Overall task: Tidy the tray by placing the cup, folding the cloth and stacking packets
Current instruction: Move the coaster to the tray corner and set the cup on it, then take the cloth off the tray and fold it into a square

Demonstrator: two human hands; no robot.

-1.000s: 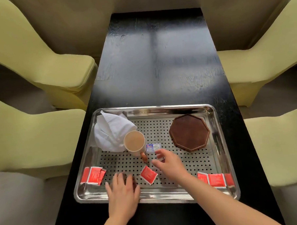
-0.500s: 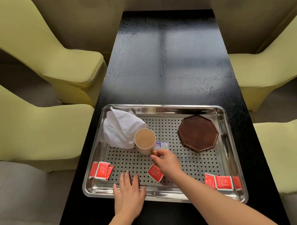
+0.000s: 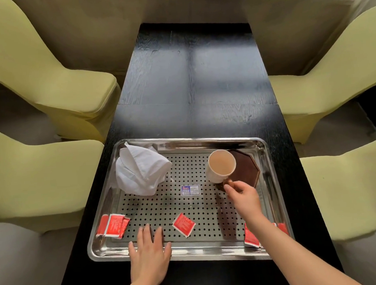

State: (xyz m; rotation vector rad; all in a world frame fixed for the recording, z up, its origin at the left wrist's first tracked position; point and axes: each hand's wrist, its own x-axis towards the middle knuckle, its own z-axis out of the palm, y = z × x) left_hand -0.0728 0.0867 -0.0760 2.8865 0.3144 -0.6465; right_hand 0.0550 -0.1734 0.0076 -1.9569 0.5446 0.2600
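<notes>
A steel perforated tray (image 3: 195, 141) lies on the black table. My right hand (image 3: 243, 197) grips the brown handle of a cream cup (image 3: 221, 169) of milky drink, held over the left edge of the dark brown octagonal coaster (image 3: 247, 170). A crumpled white cloth (image 3: 141, 171) sits in the tray's far left. Red packets lie at the near left (image 3: 114, 225), near middle (image 3: 183, 224) and near right (image 3: 250, 237), the last partly hidden by my forearm. My left hand (image 3: 150, 251) rests flat on the tray's near rim, fingers spread.
The long black table (image 3: 190, 77) stretches away beyond the tray. Yellow-green chairs stand close on both sides, left (image 3: 51, 83) and right (image 3: 330, 75). A small blue-and-white sticker (image 3: 190, 190) is on the tray floor.
My right hand took the cup by its handle beside the cloth and carried it right, over the coaster's edge. The left hand stayed on the near rim. The camera view shifted.
</notes>
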